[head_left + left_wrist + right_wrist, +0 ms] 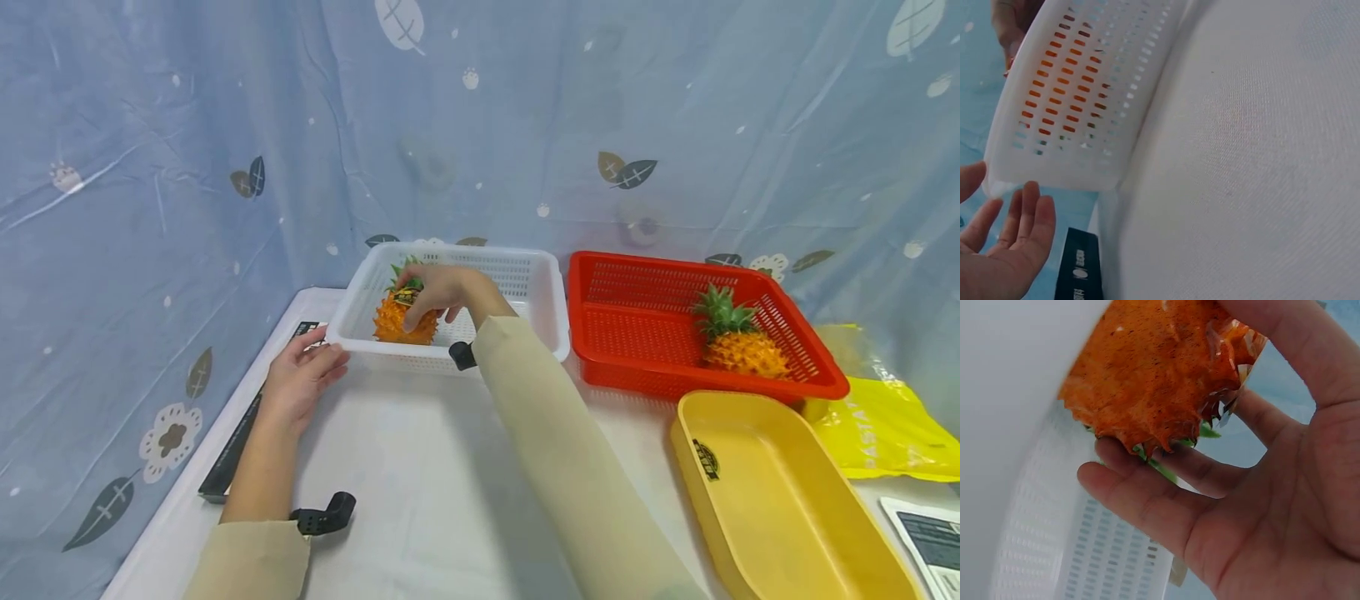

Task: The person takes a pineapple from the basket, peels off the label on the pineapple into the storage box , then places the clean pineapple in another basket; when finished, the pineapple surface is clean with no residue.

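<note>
A white perforated basket (pixel 450 354) stands at the back left of the table. Inside it, at the left end, sits an orange spiky fruit (pixel 397 321) that looks like a horned melon, with green leaves (pixel 397 271) behind it; whether they belong to it I cannot tell. My right hand (pixel 442 292) reaches in from above and holds this horned melon (pixel 1147 375), fingers and thumb around its spiky body. At the basket's front left corner my left hand (pixel 300 379) touches the rim, its fingers loosely extended in the left wrist view.
A red basket (pixel 637 367) to the right contains a pineapple (pixel 746 350). In front of it stands a yellow tub (pixel 795 500). A yellow bag (pixel 885 433) and a printed packet (pixel 933 542) lie far right. A dark box (pixel 240 442) lies beneath my left forearm.
</note>
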